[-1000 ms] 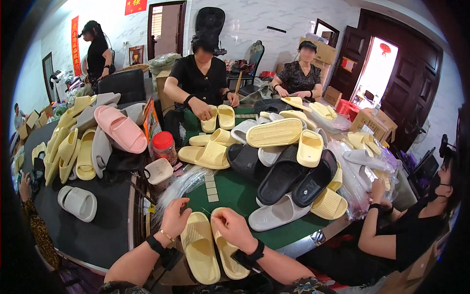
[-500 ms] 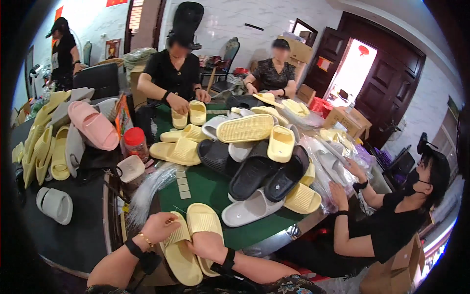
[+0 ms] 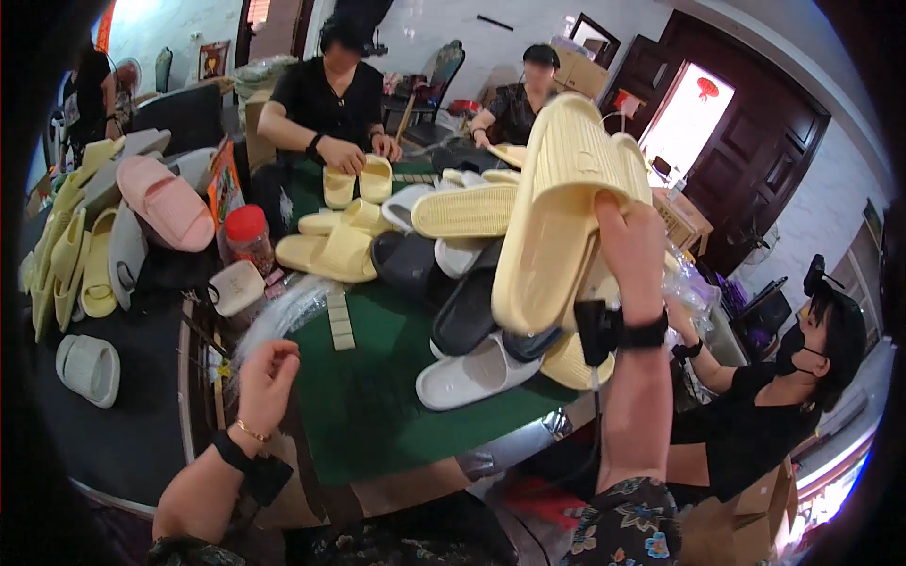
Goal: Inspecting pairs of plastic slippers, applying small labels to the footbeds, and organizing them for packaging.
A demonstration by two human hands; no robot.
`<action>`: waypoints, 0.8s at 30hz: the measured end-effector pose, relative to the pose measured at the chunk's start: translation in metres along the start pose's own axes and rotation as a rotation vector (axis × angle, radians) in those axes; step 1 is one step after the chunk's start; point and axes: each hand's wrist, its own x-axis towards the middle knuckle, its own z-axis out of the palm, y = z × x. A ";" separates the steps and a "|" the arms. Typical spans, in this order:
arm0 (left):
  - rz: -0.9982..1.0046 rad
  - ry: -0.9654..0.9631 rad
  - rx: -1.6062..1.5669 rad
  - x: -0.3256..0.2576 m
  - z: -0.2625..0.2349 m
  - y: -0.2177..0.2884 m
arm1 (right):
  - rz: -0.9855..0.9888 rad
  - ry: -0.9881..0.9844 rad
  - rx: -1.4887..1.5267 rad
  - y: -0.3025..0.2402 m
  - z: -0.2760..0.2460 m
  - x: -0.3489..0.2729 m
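Observation:
Raised over the right of the pile, my right hand (image 3: 630, 250) grips a pair of pale yellow slippers (image 3: 540, 255), its fingers at the strap opening. The second slipper is mostly hidden behind the first. A thin clear strand (image 3: 613, 115) sticks out near their top. My left hand (image 3: 268, 385), fingers loosely bent and seemingly holding nothing, hovers beside a bundle of clear plastic strands (image 3: 288, 309) on the table's left side. A strip of beige squares (image 3: 340, 323) lies near it on the green mat (image 3: 377, 401).
Yellow, black and grey slippers (image 3: 477, 368) are heaped mid-table. More slippers, one pink (image 3: 165, 203), are stacked at left by a red-lidded jar (image 3: 247, 236) and a white dish (image 3: 236, 288). Co-workers sit across and at right; one handles yellow slippers (image 3: 376, 179). Another person stands far left.
My right hand has lifted the yellow slippers from the near table edge up and to the right. My left hand has left them and moved left, toward the strands.

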 end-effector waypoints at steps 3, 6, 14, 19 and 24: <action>-0.033 -0.095 0.087 -0.007 0.007 0.001 | 0.072 -0.127 -0.119 0.032 0.035 0.040; -0.008 -0.140 0.207 -0.007 0.010 -0.012 | -0.006 -0.348 -0.217 0.085 0.097 0.044; -0.011 -0.272 0.313 -0.002 0.003 -0.004 | -0.186 -0.355 -0.033 0.123 0.139 0.026; 0.073 -0.156 0.243 0.011 -0.009 0.018 | -0.196 -0.184 -0.007 0.129 0.121 0.029; 0.066 0.088 0.240 0.026 -0.065 0.043 | -0.096 -0.261 0.330 0.125 0.117 0.043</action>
